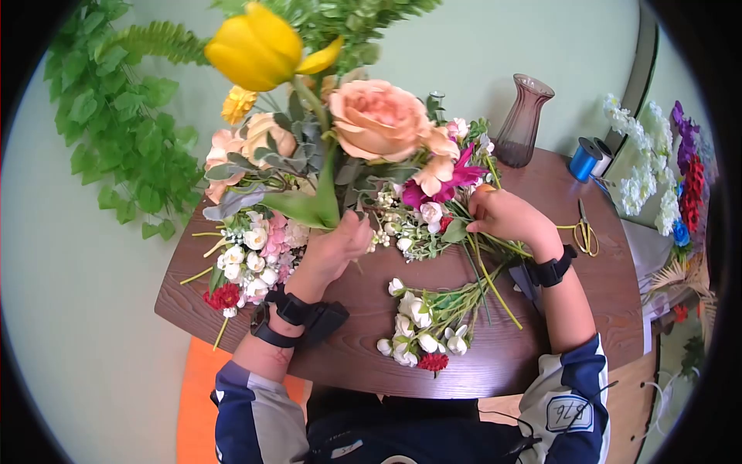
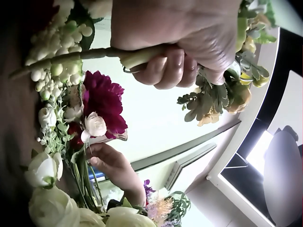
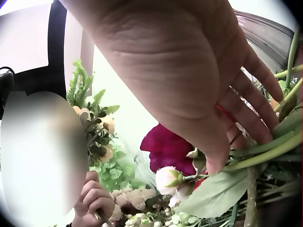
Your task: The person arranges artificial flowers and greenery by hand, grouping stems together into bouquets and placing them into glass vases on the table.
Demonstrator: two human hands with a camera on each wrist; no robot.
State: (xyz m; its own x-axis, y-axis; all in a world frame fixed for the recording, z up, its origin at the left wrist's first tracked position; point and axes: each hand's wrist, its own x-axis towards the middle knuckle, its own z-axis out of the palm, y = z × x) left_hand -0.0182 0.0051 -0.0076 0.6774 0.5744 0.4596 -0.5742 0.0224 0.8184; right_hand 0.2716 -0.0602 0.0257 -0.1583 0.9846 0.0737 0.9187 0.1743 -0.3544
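Note:
My left hand (image 1: 340,246) grips the stems of an upright bouquet with a yellow tulip (image 1: 259,50), a large peach rose (image 1: 379,120) and grey-green leaves; in the left wrist view the fingers of the left hand (image 2: 177,52) are curled round a thick green stem. At the right, my right hand (image 1: 506,220) is among the stems of flowers lying on the table, beside a magenta flower (image 1: 464,172). The right wrist view shows the right hand (image 3: 189,71) with fingers bent loosely over green stems (image 3: 270,153), the thumb near a leaf (image 3: 215,196); whether it pinches one is unclear.
White roses (image 1: 417,312) with a red flower lie at the table's (image 1: 363,356) front. More flowers (image 1: 251,267) lie at the left. A glass vase (image 1: 522,124), ribbon spools (image 1: 585,160) and scissors (image 1: 587,232) are at the right. Ivy (image 1: 139,139) hangs on the left wall.

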